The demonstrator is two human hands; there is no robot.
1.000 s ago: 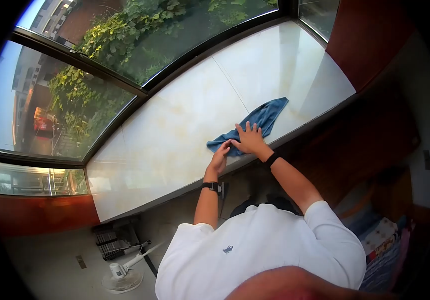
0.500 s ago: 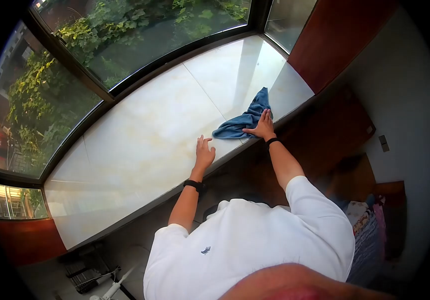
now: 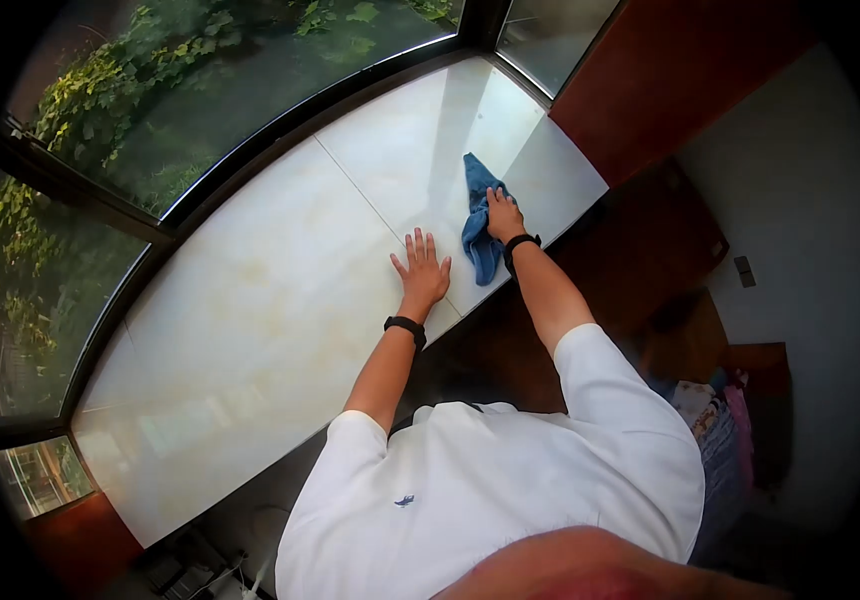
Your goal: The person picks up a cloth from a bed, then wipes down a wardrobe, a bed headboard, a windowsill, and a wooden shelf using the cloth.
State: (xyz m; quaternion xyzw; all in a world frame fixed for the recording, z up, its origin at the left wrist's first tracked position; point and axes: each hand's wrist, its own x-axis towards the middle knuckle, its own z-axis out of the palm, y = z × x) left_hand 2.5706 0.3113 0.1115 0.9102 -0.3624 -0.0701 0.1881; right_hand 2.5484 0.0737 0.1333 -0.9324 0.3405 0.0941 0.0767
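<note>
A crumpled blue cloth (image 3: 478, 235) lies on the glossy white windowsill (image 3: 250, 270), stretched lengthwise toward the window. My right hand (image 3: 504, 213) presses on the middle of the cloth with its fingers together, bunching the fabric under and around them. Part of the cloth is hidden beneath that hand. To the left of the cloth, my left hand (image 3: 422, 272) rests on the sill with fingers spread and nothing in them. A black band circles each wrist.
Dark-framed windows (image 3: 250, 130) curve along the sill's far side, with leafy plants outside. A red-brown wood panel (image 3: 630, 85) borders the right end. Below the sill's front edge are a dark wooden cabinet (image 3: 650, 260) and, lower right, some fabrics (image 3: 710, 420).
My right hand has closed on the cloth, which is now narrower and turned more upright. My left hand has come down flat with spread fingers. The view has shifted slightly.
</note>
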